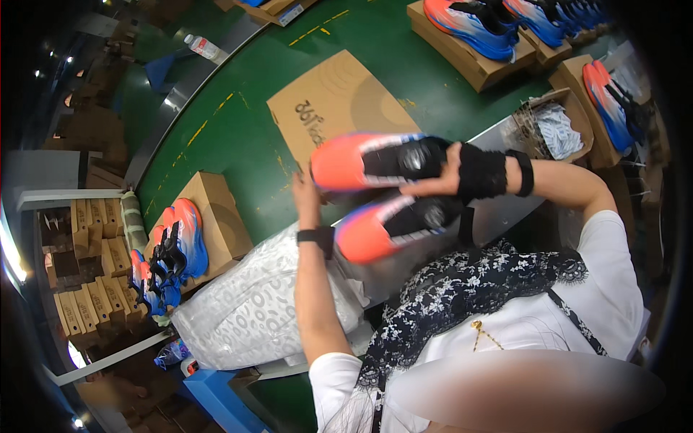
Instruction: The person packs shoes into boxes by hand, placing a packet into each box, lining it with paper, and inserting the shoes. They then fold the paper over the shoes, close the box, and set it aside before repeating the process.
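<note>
A pair of sneakers is held up in front of me, toes pointing left. The upper sneaker and the lower sneaker are orange at the toe, with black uppers, a round dial and blue edges. My right hand grips the pair near the heels, with fingers reaching between the two. At the toe of the upper sneaker is my left hand, a digit spread away from it; its other fingers are partly hidden behind the shoe. Just beyond the pair lies a closed brown shoebox on the green table.
Patterned wrapping paper in clear plastic lies at the near left edge. Beside it, more sneakers rest by a brown box. At the far right stand boxes topped with sneakers and a carton of small white packets.
</note>
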`<state>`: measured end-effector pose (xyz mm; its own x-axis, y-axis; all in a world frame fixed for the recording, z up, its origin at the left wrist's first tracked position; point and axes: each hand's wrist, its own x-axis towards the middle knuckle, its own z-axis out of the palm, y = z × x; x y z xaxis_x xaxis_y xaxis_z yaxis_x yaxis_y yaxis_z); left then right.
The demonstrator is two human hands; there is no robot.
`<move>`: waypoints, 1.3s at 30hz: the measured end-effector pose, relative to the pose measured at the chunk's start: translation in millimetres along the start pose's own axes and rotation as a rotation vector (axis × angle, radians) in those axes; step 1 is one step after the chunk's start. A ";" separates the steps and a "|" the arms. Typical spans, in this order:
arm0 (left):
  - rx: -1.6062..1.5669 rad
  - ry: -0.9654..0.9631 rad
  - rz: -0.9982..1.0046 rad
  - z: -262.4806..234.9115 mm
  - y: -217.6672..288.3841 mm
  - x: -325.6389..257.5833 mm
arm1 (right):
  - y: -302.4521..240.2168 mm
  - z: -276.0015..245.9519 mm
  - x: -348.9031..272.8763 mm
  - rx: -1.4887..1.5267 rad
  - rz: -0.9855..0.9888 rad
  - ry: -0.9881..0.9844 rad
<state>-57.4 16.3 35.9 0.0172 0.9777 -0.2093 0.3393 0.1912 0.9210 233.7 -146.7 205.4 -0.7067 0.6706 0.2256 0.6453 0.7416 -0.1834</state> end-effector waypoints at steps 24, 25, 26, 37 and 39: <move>0.284 -0.054 0.599 65.9 160.7 -58.6 | 37.5 62.2 6.6 -0.041 0.704 0.207; 0.090 -0.145 0.372 56.9 151.5 -53.2 | 40.1 63.1 4.1 -0.017 0.640 0.318; -0.108 -0.225 0.147 47.9 140.1 -45.3 | 43.5 61.4 3.8 0.004 0.569 0.428; 0.241 -0.038 0.086 -0.9 19.6 -43.4 | 82.4 40.5 -88.5 0.896 1.280 0.449; 0.343 -0.035 0.174 -3.4 9.6 -42.3 | 59.3 27.8 -62.5 0.841 1.149 0.234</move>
<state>-58.1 -22.9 54.7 0.1326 0.9883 -0.0760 0.6229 -0.0235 0.7819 308.0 -144.3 153.8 0.1920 0.9351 -0.2977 0.3968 -0.3514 -0.8480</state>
